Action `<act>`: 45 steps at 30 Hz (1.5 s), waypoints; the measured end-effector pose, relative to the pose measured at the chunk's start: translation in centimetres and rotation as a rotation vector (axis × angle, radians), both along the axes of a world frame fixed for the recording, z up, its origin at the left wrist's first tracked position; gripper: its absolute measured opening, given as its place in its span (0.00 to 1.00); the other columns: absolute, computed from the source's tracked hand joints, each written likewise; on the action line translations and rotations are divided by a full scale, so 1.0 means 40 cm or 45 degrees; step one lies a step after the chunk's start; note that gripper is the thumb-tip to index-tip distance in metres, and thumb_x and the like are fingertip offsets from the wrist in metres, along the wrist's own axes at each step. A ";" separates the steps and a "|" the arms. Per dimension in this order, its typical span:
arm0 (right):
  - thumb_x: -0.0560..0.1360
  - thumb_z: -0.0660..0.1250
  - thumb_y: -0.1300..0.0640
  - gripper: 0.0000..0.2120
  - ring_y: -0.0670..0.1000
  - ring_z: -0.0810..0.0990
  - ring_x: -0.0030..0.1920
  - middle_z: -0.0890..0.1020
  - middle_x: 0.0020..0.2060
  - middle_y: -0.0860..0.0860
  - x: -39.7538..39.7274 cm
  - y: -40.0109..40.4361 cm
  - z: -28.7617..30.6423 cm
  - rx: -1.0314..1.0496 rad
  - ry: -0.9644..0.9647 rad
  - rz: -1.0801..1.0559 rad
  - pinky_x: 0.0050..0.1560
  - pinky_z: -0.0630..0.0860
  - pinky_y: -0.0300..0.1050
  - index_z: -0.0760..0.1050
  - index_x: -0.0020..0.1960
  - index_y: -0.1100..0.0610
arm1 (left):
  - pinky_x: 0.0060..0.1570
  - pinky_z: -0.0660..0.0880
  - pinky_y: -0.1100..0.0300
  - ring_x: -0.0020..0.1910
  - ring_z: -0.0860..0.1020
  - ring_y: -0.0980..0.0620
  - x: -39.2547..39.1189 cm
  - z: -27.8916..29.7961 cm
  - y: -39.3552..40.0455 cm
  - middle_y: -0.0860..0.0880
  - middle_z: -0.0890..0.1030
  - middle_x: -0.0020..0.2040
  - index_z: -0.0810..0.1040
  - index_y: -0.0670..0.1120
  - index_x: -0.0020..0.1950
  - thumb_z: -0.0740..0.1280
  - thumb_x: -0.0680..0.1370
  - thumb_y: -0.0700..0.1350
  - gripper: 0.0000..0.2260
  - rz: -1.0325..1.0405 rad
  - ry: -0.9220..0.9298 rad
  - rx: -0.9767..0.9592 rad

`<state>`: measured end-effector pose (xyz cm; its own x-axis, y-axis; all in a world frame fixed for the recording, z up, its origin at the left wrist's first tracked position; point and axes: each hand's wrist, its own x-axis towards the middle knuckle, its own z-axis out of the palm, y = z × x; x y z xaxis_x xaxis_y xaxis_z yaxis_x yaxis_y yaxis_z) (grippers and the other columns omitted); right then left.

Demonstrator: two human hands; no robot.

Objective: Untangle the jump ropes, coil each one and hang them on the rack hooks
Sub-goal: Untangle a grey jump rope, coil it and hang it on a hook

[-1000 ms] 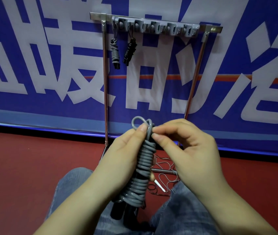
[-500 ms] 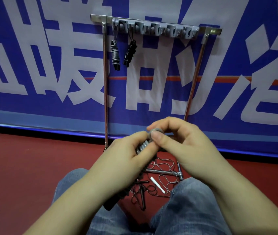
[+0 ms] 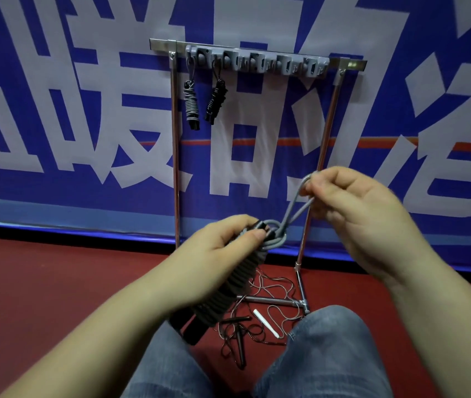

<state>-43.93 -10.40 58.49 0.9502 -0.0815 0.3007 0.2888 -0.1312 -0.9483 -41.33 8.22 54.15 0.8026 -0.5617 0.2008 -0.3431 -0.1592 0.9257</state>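
At the bottom of the frame two knees in jeans (image 3: 323, 354) are seen, with the red floor (image 3: 42, 297) between and around them. On the floor between the knees a thin tangled rope (image 3: 260, 311) is lying, with dark handles (image 3: 238, 344) and one white handle (image 3: 266, 327) near it.

Just above, in the centre of the frame, a grey rope bundle (image 3: 234, 285) is gripped by the left hand (image 3: 223, 248); the fingers are curled round its upper end, and the thumb is pressed on the top coils. From this end a loop (image 3: 297, 202) of the same grey rope is drawn up to the right, where it is pinched by the fingers of the right hand (image 3: 352, 208). The black handles of this rope stick out below the left wrist.

Farther back a metal rack (image 3: 175, 168) is standing against a blue banner (image 3: 56, 110) with large white characters. On its grey hook bar (image 3: 257, 63), in the upper centre, two coiled ropes are hung side by side: a grey one (image 3: 190, 103) on the left and a black one (image 3: 215, 100) just beside it. The other hooks to the right carry nothing.
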 end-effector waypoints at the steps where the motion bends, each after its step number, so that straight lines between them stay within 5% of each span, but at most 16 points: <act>1: 0.71 0.64 0.53 0.07 0.44 0.75 0.34 0.81 0.32 0.46 0.009 0.005 0.000 0.003 0.039 0.048 0.37 0.74 0.35 0.78 0.37 0.53 | 0.42 0.74 0.65 0.38 0.77 0.57 0.009 -0.011 -0.008 0.57 0.80 0.38 0.79 0.54 0.48 0.62 0.77 0.53 0.08 -0.001 0.022 -0.007; 4: 0.76 0.62 0.60 0.08 0.44 0.74 0.29 0.80 0.30 0.48 0.048 0.031 -0.006 -0.024 0.129 0.124 0.32 0.74 0.34 0.74 0.39 0.59 | 0.56 0.72 0.62 0.52 0.79 0.62 0.043 -0.034 -0.049 0.58 0.82 0.49 0.79 0.55 0.53 0.67 0.74 0.58 0.11 0.063 -0.038 -0.067; 8: 0.77 0.63 0.58 0.08 0.47 0.76 0.32 0.80 0.32 0.51 0.112 0.032 -0.033 -0.142 0.117 0.083 0.36 0.75 0.38 0.75 0.40 0.61 | 0.48 0.75 0.59 0.44 0.80 0.58 0.093 -0.023 -0.100 0.54 0.83 0.42 0.80 0.52 0.48 0.68 0.76 0.51 0.04 0.298 -0.189 -0.039; 15: 0.76 0.64 0.58 0.07 0.44 0.75 0.32 0.81 0.33 0.49 0.220 -0.005 -0.056 -0.083 0.079 -0.013 0.39 0.75 0.38 0.76 0.40 0.58 | 0.52 0.77 0.59 0.44 0.82 0.56 0.212 -0.020 -0.117 0.51 0.85 0.42 0.81 0.48 0.45 0.69 0.75 0.41 0.03 0.301 -0.057 -0.068; 20: 0.75 0.66 0.60 0.02 0.43 0.78 0.35 0.82 0.37 0.50 0.299 -0.016 -0.044 -0.044 0.075 0.034 0.38 0.75 0.34 0.78 0.46 0.57 | 0.50 0.79 0.55 0.46 0.82 0.45 0.295 0.011 -0.128 0.41 0.84 0.43 0.81 0.42 0.45 0.67 0.76 0.38 0.03 0.292 0.101 -0.219; 27: 0.73 0.69 0.57 0.03 0.53 0.81 0.45 0.83 0.43 0.52 0.478 -0.021 0.060 -0.343 -0.013 -0.028 0.47 0.78 0.42 0.78 0.47 0.51 | 0.42 0.79 0.62 0.35 0.82 0.55 0.464 0.127 -0.142 0.47 0.83 0.35 0.80 0.41 0.42 0.66 0.76 0.36 0.05 0.319 0.222 -0.417; 32: 0.76 0.66 0.54 0.09 0.48 0.82 0.48 0.83 0.46 0.50 0.642 -0.035 0.110 -0.334 0.055 -0.040 0.49 0.78 0.43 0.77 0.54 0.56 | 0.36 0.79 0.65 0.32 0.81 0.55 0.621 0.210 -0.160 0.49 0.82 0.30 0.80 0.43 0.39 0.67 0.76 0.36 0.07 0.394 0.202 -0.436; 35: 0.77 0.65 0.55 0.09 0.44 0.80 0.42 0.82 0.42 0.48 0.759 -0.038 0.159 -0.347 0.010 -0.113 0.44 0.76 0.35 0.78 0.54 0.57 | 0.35 0.78 0.65 0.30 0.78 0.55 0.734 0.268 -0.177 0.48 0.80 0.30 0.80 0.44 0.39 0.68 0.76 0.36 0.07 0.439 0.169 -0.445; 39: 0.78 0.62 0.52 0.10 0.49 0.80 0.44 0.83 0.43 0.50 0.910 -0.034 0.228 -0.512 -0.048 -0.229 0.44 0.76 0.43 0.79 0.49 0.56 | 0.33 0.77 0.66 0.30 0.77 0.54 0.883 0.340 -0.197 0.46 0.80 0.33 0.81 0.43 0.42 0.68 0.75 0.36 0.04 0.493 0.089 -0.457; 45: 0.79 0.60 0.54 0.11 0.51 0.77 0.43 0.81 0.40 0.52 1.113 -0.062 0.291 -0.567 -0.130 -0.392 0.38 0.69 0.41 0.79 0.46 0.58 | 0.35 0.77 0.66 0.33 0.77 0.55 1.087 0.403 -0.245 0.45 0.80 0.36 0.81 0.38 0.51 0.68 0.76 0.36 0.06 0.545 -0.019 -0.427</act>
